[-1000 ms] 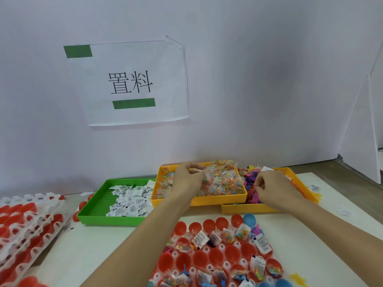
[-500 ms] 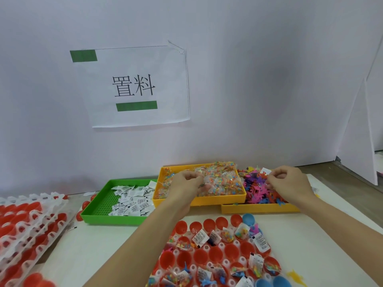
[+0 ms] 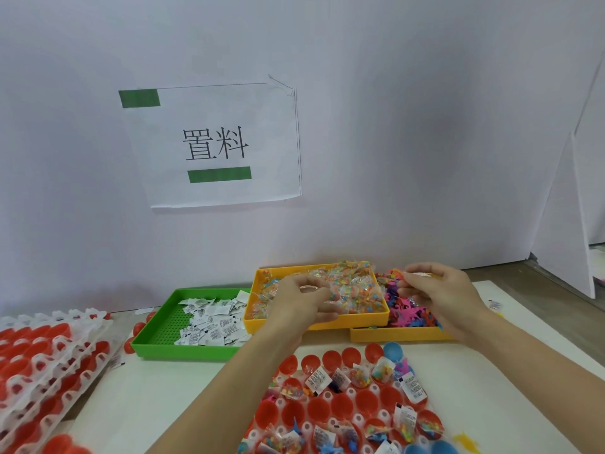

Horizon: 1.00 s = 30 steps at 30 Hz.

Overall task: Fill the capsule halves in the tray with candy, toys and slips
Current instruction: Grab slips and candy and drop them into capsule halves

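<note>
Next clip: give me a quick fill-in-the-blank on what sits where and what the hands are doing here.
1. The white paper slips lie in the ___ bin.
2. The left hand reaches into the yellow bin of ___ packets.
3. The right hand is above the bin of small plastic ___.
4. Most capsule halves in the tray are ___; a few are blue.

Missing words: green; candy; toys; red

Paper sign (image 3: 216,145) on white wall (image 3: 425,126)
</note>
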Each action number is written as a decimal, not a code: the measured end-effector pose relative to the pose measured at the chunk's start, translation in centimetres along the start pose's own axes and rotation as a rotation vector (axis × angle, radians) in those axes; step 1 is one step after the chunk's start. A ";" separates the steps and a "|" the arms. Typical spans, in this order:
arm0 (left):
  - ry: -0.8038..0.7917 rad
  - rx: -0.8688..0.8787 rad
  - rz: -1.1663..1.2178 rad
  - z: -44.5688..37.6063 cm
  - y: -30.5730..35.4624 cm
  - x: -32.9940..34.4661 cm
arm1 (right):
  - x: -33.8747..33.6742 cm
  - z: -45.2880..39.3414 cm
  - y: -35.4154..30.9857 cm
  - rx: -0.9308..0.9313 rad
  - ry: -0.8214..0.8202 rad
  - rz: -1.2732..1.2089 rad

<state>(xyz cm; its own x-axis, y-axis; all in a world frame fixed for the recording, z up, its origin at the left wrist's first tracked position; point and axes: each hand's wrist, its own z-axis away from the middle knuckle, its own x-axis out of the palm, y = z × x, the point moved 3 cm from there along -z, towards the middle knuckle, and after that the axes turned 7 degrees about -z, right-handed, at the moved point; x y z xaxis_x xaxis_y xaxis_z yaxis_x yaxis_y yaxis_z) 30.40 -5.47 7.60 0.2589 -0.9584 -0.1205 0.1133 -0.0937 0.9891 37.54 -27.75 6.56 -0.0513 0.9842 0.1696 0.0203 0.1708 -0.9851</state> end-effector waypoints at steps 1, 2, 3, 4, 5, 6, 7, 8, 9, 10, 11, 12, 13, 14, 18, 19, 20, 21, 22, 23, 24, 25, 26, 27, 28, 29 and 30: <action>-0.005 0.018 0.000 0.4 0.2 0.1 | 0.8 0.6 -0.3 0.012 -0.035 -0.051; -0.006 0.039 0.003 0.8 0.3 0.2 | 1.6 1.2 -0.5 0.022 -0.072 -0.097; -0.001 0.061 0.008 1.3 0.4 0.3 | 2.5 1.9 -0.8 0.027 -0.111 -0.135; 0.007 0.084 0.009 1.7 0.6 0.4 | 3.3 2.7 -1.2 0.028 -0.144 -0.159; 0.018 0.105 0.009 2.1 0.7 0.4 | 4.2 3.4 -1.5 0.022 -0.171 -0.165; 0.030 0.125 0.013 2.5 0.8 0.4 | 5.1 4.1 -1.7 0.010 -0.192 -0.157; 0.041 0.141 0.026 3.0 1.0 0.4 | 5.9 4.7 -1.9 -0.007 -0.206 -0.139; 0.045 0.157 0.050 3.3 1.1 0.4 | 6.7 5.4 -2.0 -0.029 -0.213 -0.111; 0.045 0.173 0.083 3.8 1.2 0.4 | 7.4 6.0 -2.1 -0.059 -0.212 -0.072; 0.048 0.189 0.114 4.2 1.3 0.3 | 8.0 6.5 -2.1 -0.094 -0.203 -0.028; 0.060 0.197 0.145 4.7 1.4 0.2 | 8.6 7.0 -2.1 -0.129 -0.186 0.008; 0.077 0.198 0.173 5.0 1.3 -0.1 | 9.1 7.4 -2.1 -0.161 -0.168 0.033; 0.092 0.190 0.201 5.3 1.3 -0.4 | 9.6 7.8 -2.1 -0.190 -0.150 0.057; 0.101 0.179 0.225 5.6 1.1 -0.6 | 10.0 8.1 -2.0 -0.219 -0.131 0.087; 0.146 0.140 0.303 6.3 0.3 -2.4 | 11.8 9.2 -1.8 -0.300 -0.088 0.246; 0.149 0.139 0.319 6.4 0.2 -2.8 | 12.3 9.5 -1.8 -0.316 -0.093 0.275; 0.147 0.139 0.334 6.6 0.0 -3.3 | 12.7 9.8 -1.8 -0.328 -0.098 0.299; 0.144 0.137 0.346 6.8 -0.1 -3.7 | 13.2 10.0 -1.8 -0.339 -0.101 0.322; 0.141 0.132 0.356 6.9 -0.2 -4.0 | 13.6 10.2 -1.8 -0.349 -0.103 0.344; 0.139 0.126 0.362 6.9 -0.4 -4.4 | 14.0 10.4 -1.8 -0.358 -0.108 0.365; 0.137 0.122 0.367 7.0 -0.5 -4.8 | 14.5 10.5 -1.8 -0.362 -0.117 0.382; 0.134 0.120 0.372 7.1 -0.7 -5.1 | 14.9 10.6 -1.7 -0.360 -0.131 0.395; 0.134 0.118 0.383 7.1 -0.8 -5.5 | 15.4 10.7 -1.6 -0.358 -0.148 0.403; 0.138 0.118 0.399 7.1 -1.0 -5.9 | 15.9 10.9 -1.5 -0.360 -0.164 0.407; 0.145 0.118 0.412 7.1 -1.1 -6.3 | 16.4 11.0 -1.5 -0.366 -0.174 0.412; 0.153 0.115 0.421 7.1 -1.3 -6.7 | 16.8 11.0 -1.4 -0.373 -0.182 0.417; 0.163 0.110 0.430 7.1 -1.5 -7.1 | 17.2 11.0 -1.4 -0.381 -0.192 0.419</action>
<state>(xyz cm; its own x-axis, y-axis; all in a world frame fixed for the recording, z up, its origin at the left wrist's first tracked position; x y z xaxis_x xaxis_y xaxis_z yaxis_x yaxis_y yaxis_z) 21.60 -0.40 7.59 0.4082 -0.8625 0.2992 -0.1371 0.2661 0.9542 25.62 -11.58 10.50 -0.1405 0.9514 -0.2740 0.4322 -0.1900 -0.8815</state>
